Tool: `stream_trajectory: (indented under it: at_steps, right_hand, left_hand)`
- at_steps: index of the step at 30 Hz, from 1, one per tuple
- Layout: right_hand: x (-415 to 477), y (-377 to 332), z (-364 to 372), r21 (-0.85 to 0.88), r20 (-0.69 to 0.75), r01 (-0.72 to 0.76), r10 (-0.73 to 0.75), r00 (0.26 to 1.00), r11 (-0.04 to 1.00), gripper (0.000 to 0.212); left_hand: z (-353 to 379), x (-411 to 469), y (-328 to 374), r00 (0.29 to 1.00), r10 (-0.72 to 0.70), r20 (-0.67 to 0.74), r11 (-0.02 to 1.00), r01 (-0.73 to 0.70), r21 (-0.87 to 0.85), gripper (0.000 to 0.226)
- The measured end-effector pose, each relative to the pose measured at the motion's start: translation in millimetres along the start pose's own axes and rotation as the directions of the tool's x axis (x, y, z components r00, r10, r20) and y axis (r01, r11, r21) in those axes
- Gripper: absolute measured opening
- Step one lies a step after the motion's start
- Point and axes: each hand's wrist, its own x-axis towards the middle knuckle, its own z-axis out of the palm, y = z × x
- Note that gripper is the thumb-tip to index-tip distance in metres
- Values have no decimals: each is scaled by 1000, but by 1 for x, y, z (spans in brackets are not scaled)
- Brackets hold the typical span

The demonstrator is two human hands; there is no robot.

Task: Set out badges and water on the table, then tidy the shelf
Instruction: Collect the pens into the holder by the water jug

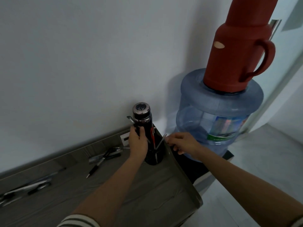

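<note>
A dark flask [142,115] with a shiny metal cap stands at the far right corner of the grey wooden shelf top [147,185]. My left hand [137,141] grips its body, and a pen end [129,119] sticks up beside my fingers. In front of the flask stands a black mesh pen holder [155,158] with a red pen [152,136] and a silver pen [160,141] leaning in it. My right hand [180,142] reaches in from the right with curled fingers, and its fingertips pinch the silver pen's upper end.
Several loose pens [101,159] lie scattered across the shelf top, more [27,189] at the left. A small white card [124,139] leans against the wall. A big blue water jug [218,122] stands right of the shelf, carrying a red thermos [237,51]. Pale floor [262,161] lies beyond.
</note>
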Motion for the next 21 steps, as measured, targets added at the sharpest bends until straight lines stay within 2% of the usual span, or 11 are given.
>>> stream_trajectory:
  at_steps: [4,7,9,13,16,21]
  right_hand:
    - [3,3,-1,-61,15,1,-1,1000,998,18]
    - [6,6,-1,-141,-6,22,-23,1000,990,14]
    - [7,6,0,-237,-65,102,-120,991,966,10]
    - [1,-9,12,-465,-191,272,-396,898,842,9]
    - [-7,-35,36,-530,-151,346,-488,860,774,8]
    - [-5,-64,101,-597,36,416,-495,868,686,12]
  left_hand:
    - [-7,5,-16,990,-14,142,965,-24,261,8]
    - [-10,11,-14,985,-36,171,954,-17,301,8]
    - [-15,13,-10,985,-48,167,955,-4,296,10]
    - [-40,26,-9,993,-23,113,961,-10,276,8]
    - [-73,33,-5,999,16,50,959,-30,280,4]
    - [-158,39,-2,998,49,-50,939,-29,342,2]
